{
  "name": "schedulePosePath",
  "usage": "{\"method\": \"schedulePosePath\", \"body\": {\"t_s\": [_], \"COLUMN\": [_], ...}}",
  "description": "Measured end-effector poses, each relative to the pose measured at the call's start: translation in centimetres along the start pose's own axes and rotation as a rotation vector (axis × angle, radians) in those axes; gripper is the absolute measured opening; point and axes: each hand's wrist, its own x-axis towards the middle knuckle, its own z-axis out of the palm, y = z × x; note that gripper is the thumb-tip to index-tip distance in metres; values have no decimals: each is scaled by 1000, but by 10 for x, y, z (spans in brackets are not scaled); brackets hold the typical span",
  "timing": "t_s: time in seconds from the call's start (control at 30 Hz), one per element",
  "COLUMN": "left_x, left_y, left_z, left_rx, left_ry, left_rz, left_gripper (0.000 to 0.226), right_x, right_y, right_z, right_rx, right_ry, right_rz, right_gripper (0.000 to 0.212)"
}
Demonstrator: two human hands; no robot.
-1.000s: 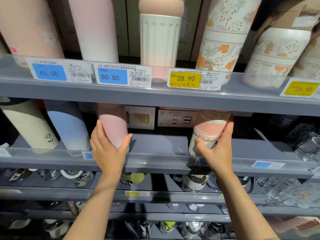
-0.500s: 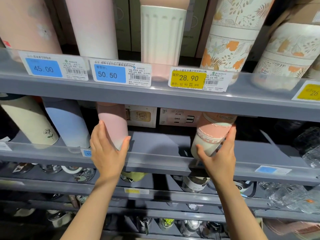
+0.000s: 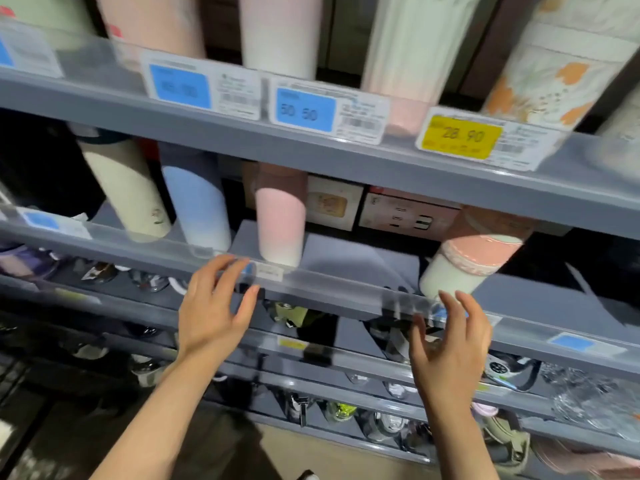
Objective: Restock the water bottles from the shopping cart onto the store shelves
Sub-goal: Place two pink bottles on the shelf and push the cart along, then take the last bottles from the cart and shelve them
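Hands (image 3: 332,327) open, smooth cylindrical pink bottle (image 3: 281,223) shelved

Grey tiered store shelving (image 3: 346,161), clear price-tag rails (image 3: 329,289), tan floor (image 3: 311,455) below.

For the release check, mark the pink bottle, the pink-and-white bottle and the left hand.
pink bottle (image 3: 281,223), head view, mid body.
pink-and-white bottle (image 3: 460,268), head view, white lower body.
left hand (image 3: 211,313), head view, back of hand.

Blue price tags (image 3: 306,110) and a yellow price tag (image 3: 460,137) reading 28.90 clipped along the upper grey rail. Cream cardboard boxes (image 3: 334,204) at the rear — blurred. Clear glassware (image 3: 585,398) lower right, two tiers down.
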Motion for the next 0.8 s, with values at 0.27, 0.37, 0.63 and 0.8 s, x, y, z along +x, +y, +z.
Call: {"method": "schedulePosePath", "body": {"t_s": [0.27, 0.37, 0.63, 0.8], "left_x": [-97, -141, -243, -260], "left_y": [-157, -220, -338, -373], "left_z": [-149, -236, -414, -460], "left_rx": [405, 521, 577, 632], "left_ry": [-275, -322, -133, -23], "left_rz": [-138, -331, -668, -702], "left_gripper": [38, 31, 38, 38], "right_x": [-97, -147, -279, -330], "right_y": [-148, -228, -437, -533], "right_z": [86, 115, 177, 215], "right_rx": [-161, -192, 90, 170], "right_ry": [-842, -1092, -1334, -1498], "right_rz": [-339, -484, -613, -725], "right_gripper": [42, 49, 44, 56]}}
